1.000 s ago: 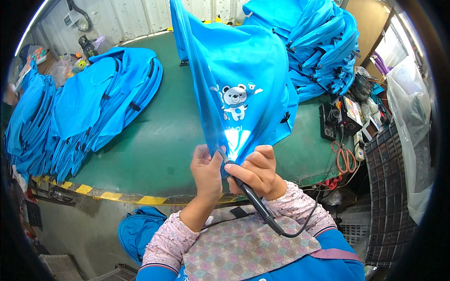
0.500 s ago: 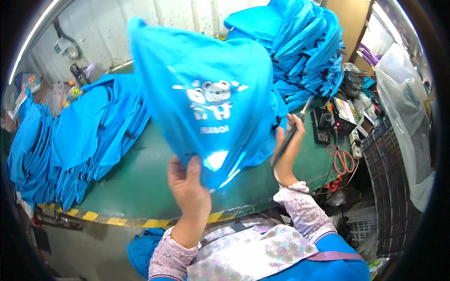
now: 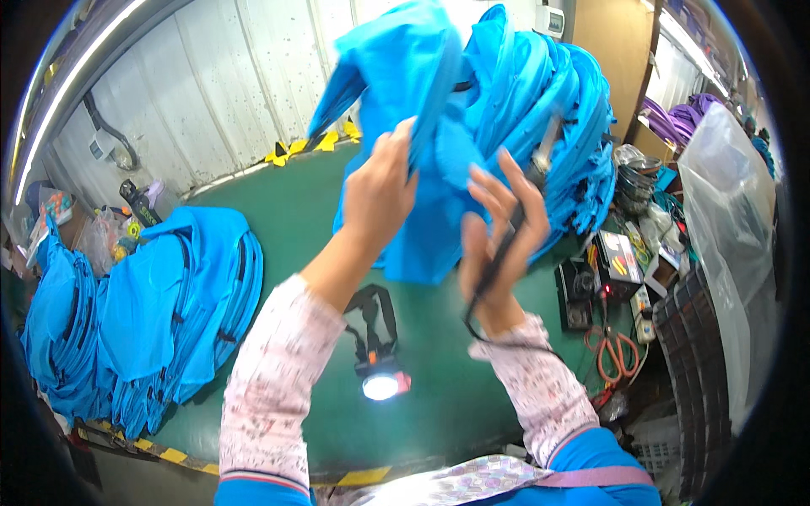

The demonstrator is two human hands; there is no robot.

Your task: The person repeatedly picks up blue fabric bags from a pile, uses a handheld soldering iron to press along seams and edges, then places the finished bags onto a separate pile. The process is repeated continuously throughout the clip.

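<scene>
My left hand [image 3: 381,187] grips a blue fabric piece [image 3: 388,63], lifted in front of a large blue pile [image 3: 574,110]. At its right, my right hand [image 3: 506,228], blurred, holds a black corded tool [image 3: 537,173] with a metal tip pointing up, its fingers partly spread around the handle. Below my hands a lit headlamp [image 3: 380,379] with a dark strap lies on the green table [image 3: 456,379].
Stacks of blue fabric pieces [image 3: 177,304] lie at the left, near a dark bottle [image 3: 135,201]. At the right are a black powered box [image 3: 614,268], orange-handled scissors [image 3: 614,363], a plastic grid panel [image 3: 688,354] and clear plastic sheeting [image 3: 717,236].
The blue piece has risen toward the back pile and turned, hiding its bear print. My left hand has moved up with it; my right hand and tool moved higher. The headlamp on the table is now uncovered.
</scene>
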